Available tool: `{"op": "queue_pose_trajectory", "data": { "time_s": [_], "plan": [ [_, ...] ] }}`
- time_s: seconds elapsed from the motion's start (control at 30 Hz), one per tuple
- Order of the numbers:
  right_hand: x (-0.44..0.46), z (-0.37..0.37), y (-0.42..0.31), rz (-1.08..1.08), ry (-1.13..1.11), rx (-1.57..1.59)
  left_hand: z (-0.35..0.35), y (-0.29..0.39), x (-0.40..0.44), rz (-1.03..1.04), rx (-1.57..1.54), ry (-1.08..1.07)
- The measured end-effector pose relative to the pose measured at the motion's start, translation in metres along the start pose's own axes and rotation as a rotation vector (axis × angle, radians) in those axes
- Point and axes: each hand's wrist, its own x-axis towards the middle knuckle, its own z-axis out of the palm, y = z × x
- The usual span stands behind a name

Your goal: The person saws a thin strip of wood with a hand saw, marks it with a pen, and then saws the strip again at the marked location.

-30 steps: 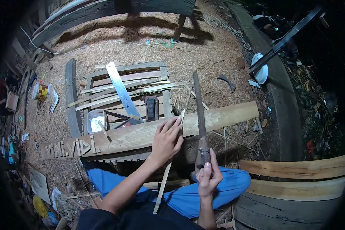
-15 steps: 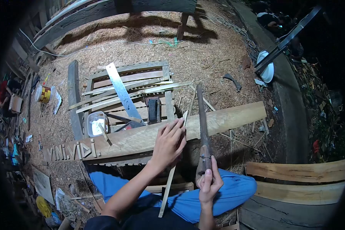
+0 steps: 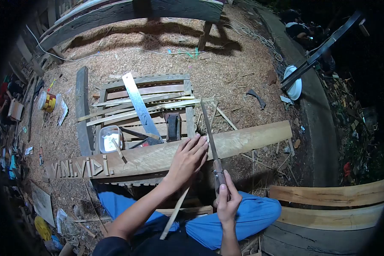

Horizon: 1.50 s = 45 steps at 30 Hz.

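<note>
A long wooden plank (image 3: pixel 251 137) lies across in front of me, with raised wooden letters (image 3: pixel 91 167) reading "VINI.VIDI." at its left end. My left hand (image 3: pixel 187 158) presses on the plank and holds a thin wooden strip (image 3: pixel 175 214), whose lower part slants down toward my lap. My right hand (image 3: pixel 228 198) is closed around the handle of a handsaw (image 3: pixel 210 138). The narrow blade points away from me, close beside the left fingertips. Whether its teeth touch the strip I cannot tell.
A slatted wooden frame (image 3: pixel 146 79) beyond the plank bears loose strips, a metal ruler (image 3: pixel 136 100) and a dark ridged block (image 3: pixel 173 127). A plastic tub (image 3: pixel 110 138) with white stuff stands at left. Boards (image 3: pixel 328 196) lie at right. People sit in the far background.
The saw has swung left, its blade now nearer the left fingertips. My right hand shifted slightly left with it. The strip's lower end has moved left, and the view has turned slightly.
</note>
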Motion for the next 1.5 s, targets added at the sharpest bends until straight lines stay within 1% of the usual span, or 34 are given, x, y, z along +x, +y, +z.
{"op": "queue_pose_trajectory", "data": {
  "time_s": [0.07, 0.13, 0.23, 0.27, 0.37, 0.5, 0.63, 0.7, 0.73, 0.8, 0.83, 0.9, 0.93, 0.97, 1.03, 1.1, 1.17, 1.23, 1.27, 1.37, 1.4, 1.5],
  "plan": [
    [0.003, 0.002, -0.002, -0.007, -0.011, 0.0, 0.001, -0.001, 0.0, 0.028, 0.015, -0.016],
    [0.005, 0.009, -0.003, 0.044, 0.019, 0.005, 0.005, -0.001, -0.002, 0.024, 0.041, 0.02],
    [0.004, 0.021, -0.014, 0.037, 0.027, -0.04, 0.008, -0.001, -0.002, 0.026, 0.038, 0.046],
    [0.006, 0.023, 0.011, -0.132, 0.025, -0.109, 0.007, -0.001, -0.002, 0.028, 0.032, 0.047],
    [0.005, 0.021, 0.003, -0.068, 0.01, -0.092, 0.007, 0.0, -0.002, 0.024, -0.02, 0.03],
    [-0.011, 0.012, -0.002, -0.118, -0.013, -0.193, 0.011, -0.003, -0.004, 0.04, 0.014, 0.033],
    [0.024, 0.029, -0.017, -0.13, 0.007, -0.199, 0.01, -0.005, -0.003, 0.038, 0.0, 0.01],
    [0.018, 0.032, -0.02, -0.241, 0.035, -0.206, 0.009, -0.006, 0.0, 0.034, -0.031, 0.015],
    [0.006, 0.024, -0.015, -0.24, 0.035, -0.208, 0.011, -0.005, -0.001, 0.023, -0.018, 0.024],
    [-0.017, 0.006, -0.005, -0.062, -0.012, -0.147, 0.012, -0.007, 0.0, 0.018, 0.002, 0.049],
    [-0.005, 0.007, 0.002, -0.07, -0.014, -0.149, 0.014, -0.005, -0.001, 0.012, 0.005, 0.056],
    [0.021, 0.021, 0.015, -0.449, 0.076, -0.225, 0.014, -0.005, -0.006, 0.009, 0.003, 0.034],
    [0.026, 0.024, -0.006, -0.131, 0.0, -0.15, 0.011, -0.004, -0.003, 0.009, 0.014, 0.028],
    [0.028, 0.027, -0.009, -0.094, 0.001, -0.123, 0.008, -0.004, -0.001, 0.016, 0.029, 0.026],
    [0.014, 0.024, 0.002, -0.279, 0.039, -0.206, 0.01, -0.005, -0.002, 0.016, 0.009, 0.03],
    [-0.013, 0.005, -0.003, -0.059, -0.018, -0.13, 0.013, -0.005, -0.002, 0.006, -0.005, 0.052],
    [-0.007, 0.011, -0.007, -0.043, -0.025, -0.18, 0.017, -0.008, -0.003, 0.021, 0.028, 0.071],
    [0.019, 0.033, -0.017, -0.275, 0.043, -0.195, 0.009, -0.002, -0.002, 0.008, 0.019, 0.034],
    [0.022, 0.033, -0.025, -0.128, 0.005, -0.205, 0.008, -0.002, -0.002, 0.0, -0.002, 0.028],
    [-0.003, 0.017, -0.024, -0.075, -0.029, -0.131, 0.01, -0.002, -0.001, -0.007, 0.001, 0.041],
    [-0.011, 0.014, -0.027, 0.004, -0.016, -0.066, 0.009, -0.002, -0.001, 0.005, 0.013, 0.044],
    [0.007, 0.021, -0.028, -0.06, -0.01, -0.141, 0.011, -0.001, -0.002, -0.001, 0.006, 0.04]
  ]
}}
